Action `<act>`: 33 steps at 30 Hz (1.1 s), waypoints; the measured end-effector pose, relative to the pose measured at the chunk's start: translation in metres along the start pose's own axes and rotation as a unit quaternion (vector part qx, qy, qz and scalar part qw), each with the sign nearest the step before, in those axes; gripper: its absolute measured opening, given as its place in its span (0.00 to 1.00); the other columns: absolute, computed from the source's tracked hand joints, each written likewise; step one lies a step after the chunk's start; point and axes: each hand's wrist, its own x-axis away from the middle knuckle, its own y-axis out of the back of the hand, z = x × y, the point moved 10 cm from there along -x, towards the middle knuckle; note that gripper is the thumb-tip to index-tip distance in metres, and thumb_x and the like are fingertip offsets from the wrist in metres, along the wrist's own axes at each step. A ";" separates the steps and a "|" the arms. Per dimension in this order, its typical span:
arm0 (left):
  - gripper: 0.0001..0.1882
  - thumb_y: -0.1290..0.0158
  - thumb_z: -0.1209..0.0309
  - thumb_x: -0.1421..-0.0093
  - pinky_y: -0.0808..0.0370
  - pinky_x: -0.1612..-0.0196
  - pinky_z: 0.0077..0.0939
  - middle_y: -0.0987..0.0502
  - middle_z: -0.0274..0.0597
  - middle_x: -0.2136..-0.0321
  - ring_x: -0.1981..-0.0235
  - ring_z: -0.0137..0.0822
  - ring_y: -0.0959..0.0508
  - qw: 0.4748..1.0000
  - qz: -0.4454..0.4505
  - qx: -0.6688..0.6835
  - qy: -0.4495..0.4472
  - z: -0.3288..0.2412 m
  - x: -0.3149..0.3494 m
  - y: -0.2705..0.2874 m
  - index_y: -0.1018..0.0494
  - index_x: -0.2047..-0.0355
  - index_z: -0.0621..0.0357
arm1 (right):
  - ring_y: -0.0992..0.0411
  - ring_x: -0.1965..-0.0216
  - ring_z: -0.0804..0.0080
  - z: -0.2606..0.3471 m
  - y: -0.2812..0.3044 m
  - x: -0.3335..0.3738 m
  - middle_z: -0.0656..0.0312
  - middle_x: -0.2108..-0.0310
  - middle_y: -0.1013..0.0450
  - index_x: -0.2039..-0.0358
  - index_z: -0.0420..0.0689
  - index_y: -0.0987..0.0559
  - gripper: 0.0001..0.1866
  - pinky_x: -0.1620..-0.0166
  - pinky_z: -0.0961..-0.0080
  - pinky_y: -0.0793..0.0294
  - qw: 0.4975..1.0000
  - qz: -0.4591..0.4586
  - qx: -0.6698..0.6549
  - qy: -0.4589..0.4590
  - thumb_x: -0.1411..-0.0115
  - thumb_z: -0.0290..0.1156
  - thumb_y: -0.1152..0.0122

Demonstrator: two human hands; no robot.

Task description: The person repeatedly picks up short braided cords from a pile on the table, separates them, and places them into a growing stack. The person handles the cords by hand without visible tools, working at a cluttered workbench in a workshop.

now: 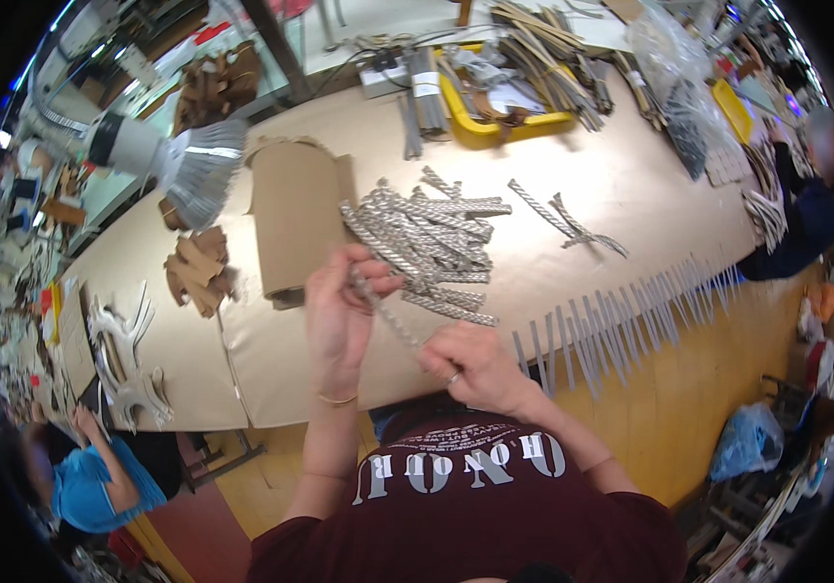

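Both hands held one narrow patterned strip (385, 311) just above the near edge of the bench (631, 185). The left hand (337, 316) pinched its upper end between closed fingers, and the right hand (475, 364) was closed on its lower end, so the strip ran slanting between them.

It looked light, thin and limp, likely to sag or twist if held at one end only. A light pinch at each end, as shown, seemed the surest hold, since the patterned face might mark under hard pressure.

A loose pile of like strips (432, 248) lay just beyond the hands on the brown paper. A row of plain grey strips (621, 321) hung over the bench edge to the right. A cardboard roll (295, 228) stood left of the pile.
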 end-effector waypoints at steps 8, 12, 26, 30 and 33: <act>0.23 0.60 0.51 0.31 0.24 0.60 0.29 0.31 0.32 0.82 0.81 0.26 0.31 0.971 -0.077 -0.051 -0.220 -0.138 -0.002 0.033 0.29 0.67 0.59 | 0.27 0.74 0.65 -0.026 0.038 0.017 0.56 0.78 0.28 0.74 0.40 0.24 0.08 0.68 0.73 0.30 0.990 -0.100 -0.050 -0.084 0.38 0.27 0.46; 0.26 0.63 0.53 0.29 0.22 0.65 0.33 0.24 0.42 0.81 0.80 0.34 0.23 0.976 -0.056 -0.103 -0.185 -0.050 0.011 0.041 0.28 0.67 0.65 | 0.26 0.72 0.59 -0.069 0.069 -0.026 0.52 0.76 0.27 0.71 0.37 0.23 0.13 0.66 0.67 0.29 0.981 -0.110 0.094 -0.131 0.35 0.32 0.50; 0.27 0.64 0.56 0.29 0.23 0.63 0.27 0.21 0.47 0.75 0.72 0.37 0.19 0.963 0.038 -0.263 -0.048 0.026 0.038 0.007 0.26 0.67 0.69 | 0.28 0.57 0.55 -0.153 0.180 0.022 0.52 0.59 0.28 0.58 0.44 0.23 0.16 0.53 0.59 0.29 0.795 -0.217 0.423 -0.377 0.42 0.40 0.38; 0.23 0.62 0.61 0.29 0.23 0.61 0.27 0.21 0.46 0.76 0.72 0.37 0.19 0.961 0.061 -0.266 -0.041 0.032 0.044 -0.008 0.25 0.67 0.69 | 0.30 0.56 0.58 -0.169 0.181 0.019 0.53 0.61 0.29 0.61 0.44 0.22 0.13 0.54 0.58 0.32 0.822 -0.164 0.380 -0.392 0.42 0.39 0.38; 0.17 0.59 0.66 0.30 0.25 0.56 0.27 0.20 0.48 0.67 0.63 0.36 0.19 0.952 0.098 -0.289 -0.033 0.032 0.047 -0.028 0.27 0.58 0.69 | 0.29 0.61 0.59 -0.139 0.188 0.006 0.55 0.64 0.28 0.67 0.44 0.23 0.10 0.56 0.65 0.31 0.848 -0.250 0.357 -0.301 0.40 0.37 0.40</act>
